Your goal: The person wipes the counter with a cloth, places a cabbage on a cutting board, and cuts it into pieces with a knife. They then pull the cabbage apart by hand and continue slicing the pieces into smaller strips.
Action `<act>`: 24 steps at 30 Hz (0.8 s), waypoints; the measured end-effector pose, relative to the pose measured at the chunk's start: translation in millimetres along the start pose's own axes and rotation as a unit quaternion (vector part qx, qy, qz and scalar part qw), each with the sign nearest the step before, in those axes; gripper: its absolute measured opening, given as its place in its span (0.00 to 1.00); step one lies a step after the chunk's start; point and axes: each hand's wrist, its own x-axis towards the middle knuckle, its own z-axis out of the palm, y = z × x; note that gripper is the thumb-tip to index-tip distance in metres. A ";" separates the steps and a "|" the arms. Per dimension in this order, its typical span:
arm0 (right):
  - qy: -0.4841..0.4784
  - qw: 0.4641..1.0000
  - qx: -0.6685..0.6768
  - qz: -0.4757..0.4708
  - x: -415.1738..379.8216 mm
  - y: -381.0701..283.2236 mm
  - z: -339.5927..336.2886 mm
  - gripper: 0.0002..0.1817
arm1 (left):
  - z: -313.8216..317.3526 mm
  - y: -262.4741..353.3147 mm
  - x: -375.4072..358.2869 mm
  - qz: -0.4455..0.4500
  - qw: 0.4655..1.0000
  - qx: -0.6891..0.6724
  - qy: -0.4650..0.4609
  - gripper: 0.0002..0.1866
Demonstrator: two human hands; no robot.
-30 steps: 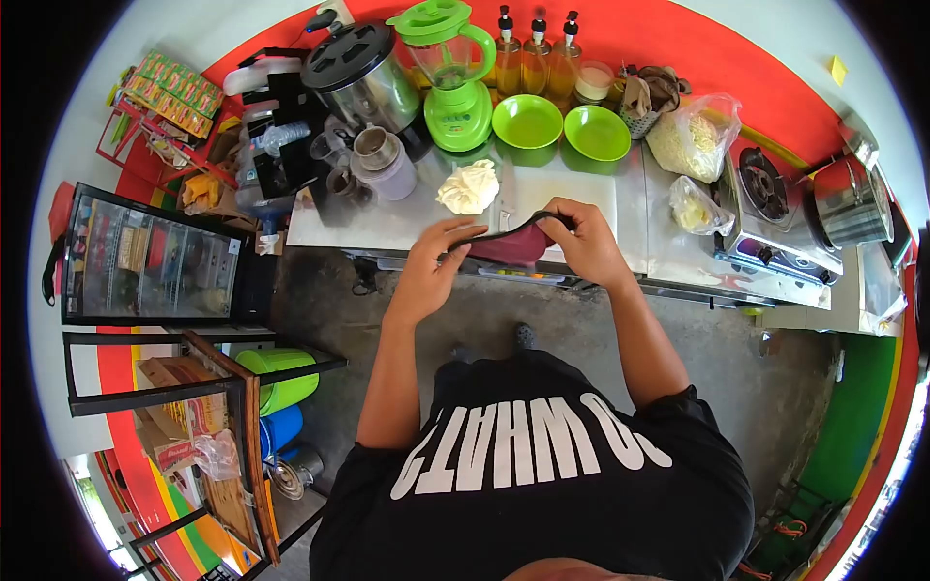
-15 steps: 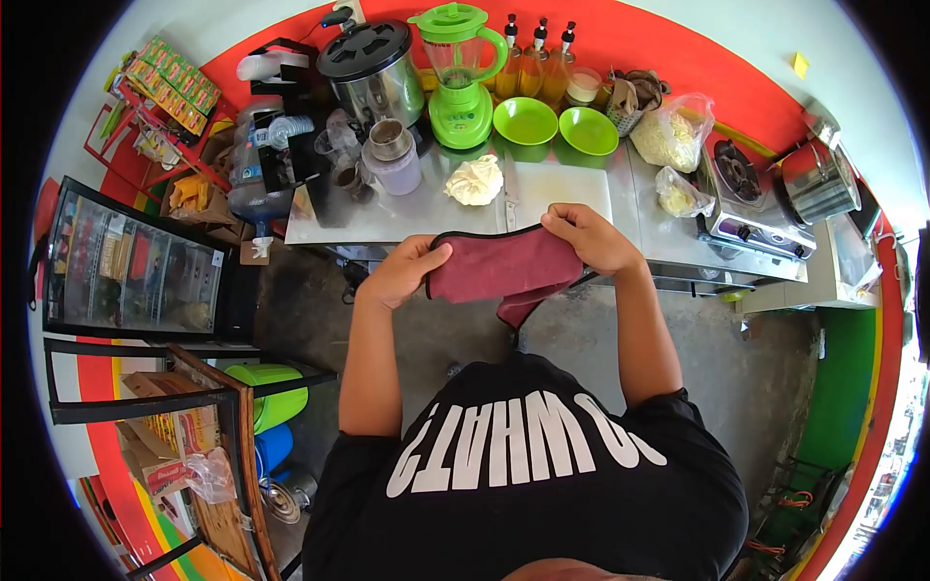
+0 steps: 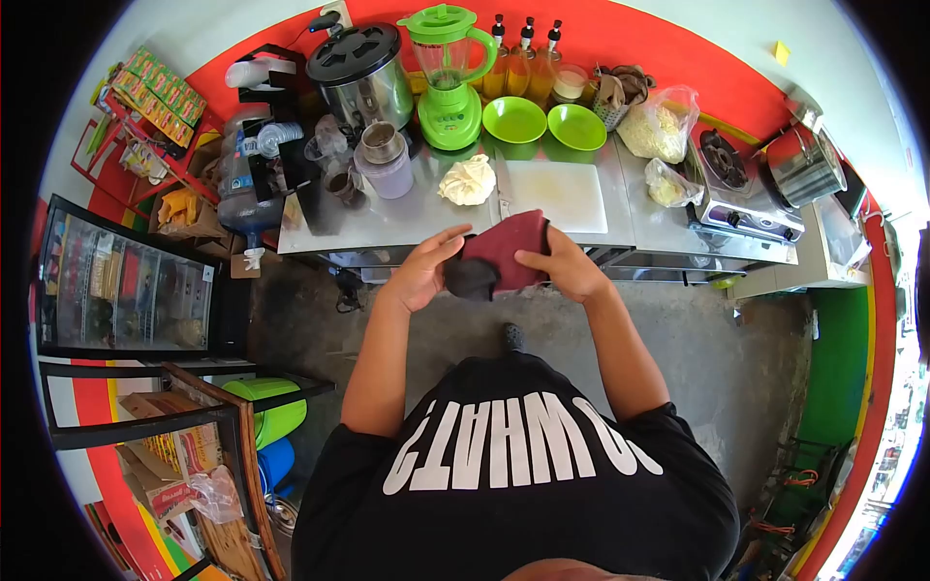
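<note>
A maroon cloth with black edging is bunched in front of me, off the counter's front edge, with a dark part at its left. My right hand grips its right side, thumb on top. Beside the dark part, my left hand has its fingers apart; whether it touches the cloth is hard to tell. Beyond the cloth, a white cutting board lies on the steel counter, with a knife along its left side. A cream-coloured crumpled item sits left of the knife.
Along the back stand a steel pot, a green blender, pump bottles and two green bowls. To the right are plastic bags and a stove. A glass-door fridge stands left.
The cloth was stretched between both hands and is now folded into a smaller bundle. My left hand has opened off its edge, and my right hand has moved slightly left and down.
</note>
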 end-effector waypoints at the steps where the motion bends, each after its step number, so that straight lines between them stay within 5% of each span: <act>1: 0.002 1.000 0.001 0.000 -2.5 -7.8 4.2 0.27 | 5.1 0.7 0.6 -0.070 0.994 -0.075 0.030 0.37; 3: -0.059 0.982 -0.177 0.008 -3.2 -19.4 9.2 0.25 | 12.1 -6.5 9.7 -0.063 0.997 -0.007 0.041 0.37; 5: -0.029 0.974 -0.217 -0.059 0.1 -21.1 10.6 0.17 | 6.8 -13.5 14.5 -0.055 0.995 0.061 0.054 0.36; 7: 0.009 0.939 -0.311 -0.149 5.9 -26.3 4.0 0.11 | -1.0 -14.1 14.5 0.074 0.994 0.082 0.026 0.36; 11: 0.103 0.919 -0.327 -0.195 12.0 -29.6 -15.6 0.07 | -7.9 7.2 3.0 0.171 0.968 0.143 0.116 0.35; 13: 0.141 0.912 -0.290 -0.253 8.2 -40.4 -7.0 0.06 | 1.4 33.2 -9.7 0.265 0.899 0.299 0.180 0.36; 15: 0.195 0.755 -0.360 -0.512 -2.7 -57.0 3.1 0.10 | 19.8 46.3 -18.8 0.341 0.871 0.290 0.202 0.33; 17: 0.214 0.741 -0.380 -0.510 -8.2 -59.1 6.2 0.14 | 16.4 50.1 -13.4 0.487 0.805 0.258 0.220 0.28; 22: 0.298 0.811 -0.334 -0.377 9.2 -28.3 -1.2 0.19 | -1.4 36.8 4.7 0.421 0.750 0.400 0.316 0.14; 24: 0.353 0.846 -0.266 -0.298 16.0 -22.5 3.8 0.14 | -6.2 44.5 8.8 0.352 0.800 0.399 0.277 0.13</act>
